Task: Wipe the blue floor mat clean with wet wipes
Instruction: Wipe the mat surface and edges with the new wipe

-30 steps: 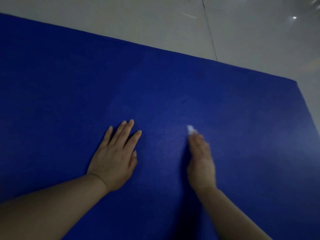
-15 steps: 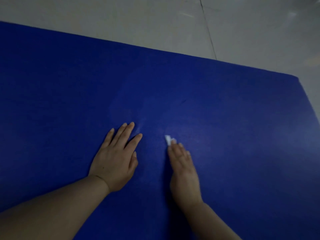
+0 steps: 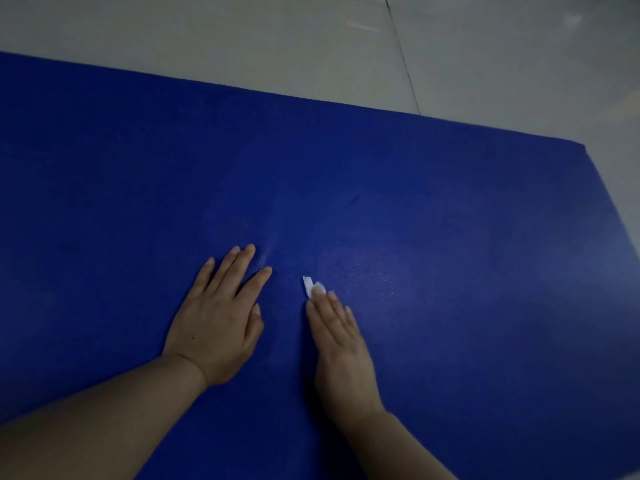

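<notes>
While flat right hand (image 3: 341, 344) presses wipe (image 3: 311, 287), blue mat (image 3: 450, 237)

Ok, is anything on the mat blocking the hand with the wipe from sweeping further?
Nothing visible ahead or to its right. The right hand presses the wet wipe onto the blue mat; only the left hand, flat on the mat, lies beside it.

Left hand (image 3: 216, 323) flat, palm down, fingers straight and slightly spread, pointing toward one o'clock; bare forearm running back to seven o'clock. Right hand (image 3: 341, 344) just beside it at three o'clock, palm down, fingers straight and together, aimed at eleven o'clock; forearm trailing toward five o'clock.
</notes>
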A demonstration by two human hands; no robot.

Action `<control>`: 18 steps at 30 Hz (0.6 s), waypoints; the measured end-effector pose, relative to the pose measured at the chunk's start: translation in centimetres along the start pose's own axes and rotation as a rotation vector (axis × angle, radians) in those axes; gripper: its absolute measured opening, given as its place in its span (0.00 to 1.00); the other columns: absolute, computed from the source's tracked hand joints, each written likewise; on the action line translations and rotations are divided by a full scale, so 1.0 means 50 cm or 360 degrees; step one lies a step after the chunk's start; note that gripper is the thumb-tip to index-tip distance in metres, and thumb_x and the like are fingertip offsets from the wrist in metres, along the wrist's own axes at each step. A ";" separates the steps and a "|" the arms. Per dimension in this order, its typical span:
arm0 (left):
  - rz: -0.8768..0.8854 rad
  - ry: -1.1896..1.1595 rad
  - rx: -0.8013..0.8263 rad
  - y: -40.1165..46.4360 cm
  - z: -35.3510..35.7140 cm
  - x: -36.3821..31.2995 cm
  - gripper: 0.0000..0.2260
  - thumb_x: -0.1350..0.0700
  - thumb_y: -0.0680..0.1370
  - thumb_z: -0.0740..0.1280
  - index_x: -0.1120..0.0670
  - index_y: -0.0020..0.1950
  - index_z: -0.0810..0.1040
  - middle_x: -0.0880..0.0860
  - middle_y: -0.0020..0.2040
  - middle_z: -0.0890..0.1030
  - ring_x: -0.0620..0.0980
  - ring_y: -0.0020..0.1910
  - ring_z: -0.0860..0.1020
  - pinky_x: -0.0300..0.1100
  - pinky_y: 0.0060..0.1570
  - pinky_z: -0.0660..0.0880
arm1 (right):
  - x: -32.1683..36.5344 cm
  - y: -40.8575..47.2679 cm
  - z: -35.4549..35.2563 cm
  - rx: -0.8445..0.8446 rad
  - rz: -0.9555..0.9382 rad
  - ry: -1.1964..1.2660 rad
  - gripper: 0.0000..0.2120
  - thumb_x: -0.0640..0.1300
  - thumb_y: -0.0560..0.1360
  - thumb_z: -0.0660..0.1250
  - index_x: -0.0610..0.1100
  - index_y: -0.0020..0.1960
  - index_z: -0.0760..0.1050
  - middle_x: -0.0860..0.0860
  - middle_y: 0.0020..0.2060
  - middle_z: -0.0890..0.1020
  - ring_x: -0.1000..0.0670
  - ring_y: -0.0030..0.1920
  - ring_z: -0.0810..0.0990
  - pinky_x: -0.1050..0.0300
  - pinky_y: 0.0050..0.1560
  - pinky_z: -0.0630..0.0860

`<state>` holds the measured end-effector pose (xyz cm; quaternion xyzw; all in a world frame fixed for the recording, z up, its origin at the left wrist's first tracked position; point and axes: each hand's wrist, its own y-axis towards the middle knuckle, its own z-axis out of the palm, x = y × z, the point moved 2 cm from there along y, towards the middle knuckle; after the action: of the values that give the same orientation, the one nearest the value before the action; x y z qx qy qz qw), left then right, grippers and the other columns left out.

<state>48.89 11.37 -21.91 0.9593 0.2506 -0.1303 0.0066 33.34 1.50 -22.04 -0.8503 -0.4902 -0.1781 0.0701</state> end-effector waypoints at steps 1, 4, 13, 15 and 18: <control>-0.0001 -0.0002 0.0002 0.000 0.001 0.001 0.24 0.52 0.78 0.50 0.57 0.71 0.69 0.58 0.76 0.61 0.54 0.75 0.59 0.50 0.73 0.49 | -0.024 0.001 -0.009 0.0011 0.0039 -0.0044 0.34 0.28 0.69 0.48 0.41 0.74 0.60 0.47 0.74 0.63 0.49 0.75 0.58 0.54 0.75 0.50; 0.0000 -0.0007 -0.0005 0.001 0.001 0.002 0.24 0.52 0.78 0.50 0.57 0.71 0.70 0.58 0.76 0.62 0.54 0.75 0.59 0.50 0.73 0.49 | -0.128 0.010 -0.060 -0.0154 0.0515 -0.0124 0.42 0.19 0.67 0.52 0.43 0.77 0.54 0.52 0.75 0.58 0.52 0.75 0.55 0.62 0.75 0.44; 0.0000 -0.0010 -0.0002 0.002 0.000 0.001 0.24 0.51 0.78 0.50 0.57 0.71 0.70 0.58 0.75 0.62 0.54 0.75 0.59 0.50 0.72 0.50 | 0.011 0.012 0.000 -0.0120 0.0097 -0.0173 0.28 0.32 0.71 0.51 0.38 0.72 0.62 0.45 0.72 0.64 0.46 0.72 0.63 0.53 0.71 0.64; 0.0005 0.0005 -0.0002 0.001 -0.001 0.001 0.24 0.51 0.78 0.50 0.57 0.71 0.70 0.58 0.75 0.62 0.53 0.75 0.58 0.50 0.72 0.50 | 0.057 -0.007 0.015 0.0028 -0.0223 -0.0151 0.25 0.35 0.74 0.52 0.40 0.71 0.65 0.45 0.73 0.65 0.47 0.73 0.63 0.52 0.72 0.61; -0.0003 -0.0011 0.0004 -0.001 -0.002 0.001 0.24 0.51 0.78 0.50 0.57 0.71 0.70 0.58 0.75 0.62 0.54 0.75 0.58 0.50 0.73 0.49 | 0.010 -0.007 -0.005 0.0042 -0.0143 -0.0183 0.31 0.29 0.70 0.49 0.39 0.72 0.65 0.46 0.73 0.66 0.47 0.73 0.63 0.52 0.74 0.56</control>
<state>48.96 11.44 -21.83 0.9586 0.2513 -0.1341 0.0062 33.22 1.99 -21.67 -0.8353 -0.5335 -0.1254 0.0450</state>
